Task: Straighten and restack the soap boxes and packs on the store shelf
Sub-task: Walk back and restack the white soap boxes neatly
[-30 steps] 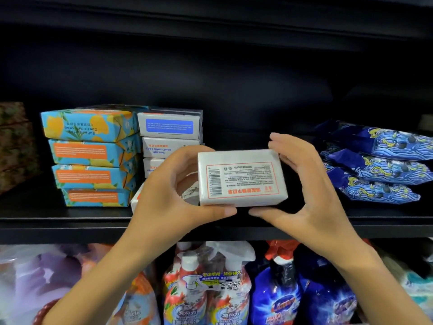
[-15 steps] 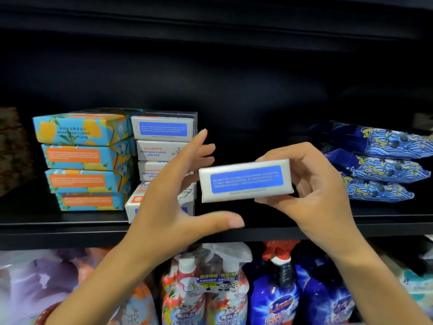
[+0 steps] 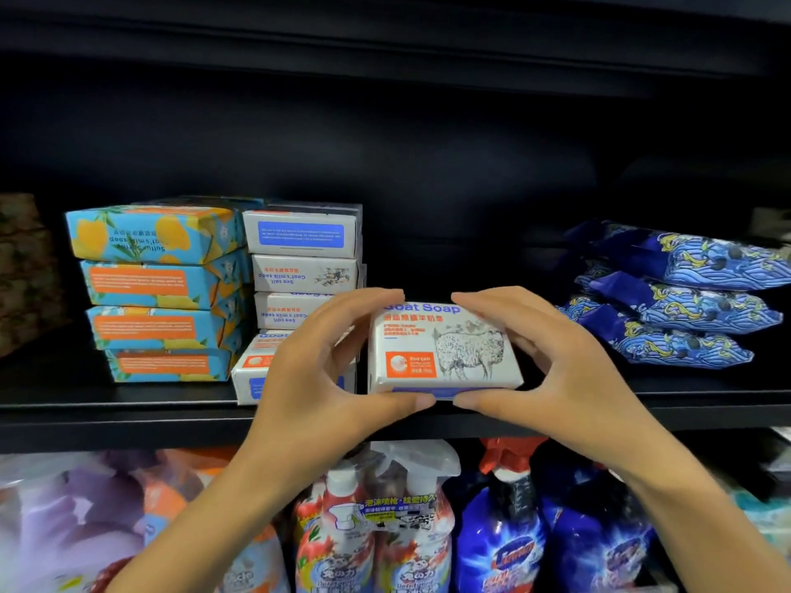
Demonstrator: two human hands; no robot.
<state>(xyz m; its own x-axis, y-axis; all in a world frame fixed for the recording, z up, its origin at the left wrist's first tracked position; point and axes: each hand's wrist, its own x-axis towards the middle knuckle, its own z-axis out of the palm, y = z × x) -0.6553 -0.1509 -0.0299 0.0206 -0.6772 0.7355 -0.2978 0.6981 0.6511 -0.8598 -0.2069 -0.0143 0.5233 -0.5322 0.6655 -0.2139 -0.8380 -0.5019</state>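
A white goat soap box (image 3: 441, 348) with a sheep drawing faces up near the front edge of the black shelf (image 3: 128, 408). My left hand (image 3: 325, 378) grips its left side and my right hand (image 3: 552, 370) grips its right side, thumbs under the front edge. Just left stands a stack of white soap boxes (image 3: 304, 267); its bottom box (image 3: 252, 370) juts forward, partly hidden by my left hand. Further left is a stack of blue-and-orange soap boxes (image 3: 158, 293). Dark blue soap packs (image 3: 680, 297) lie piled at the right.
The shelf behind the held box is dark and bare back to the rear wall. Below the shelf stand spray bottles (image 3: 376, 520) and blue detergent pouches (image 3: 513, 545). Brown patterned boxes (image 3: 21, 271) sit at the far left.
The white box has been turned from its label side, through its blue edge, to its sheep face up, and lowered to the shelf front. My left hand now grips it again.
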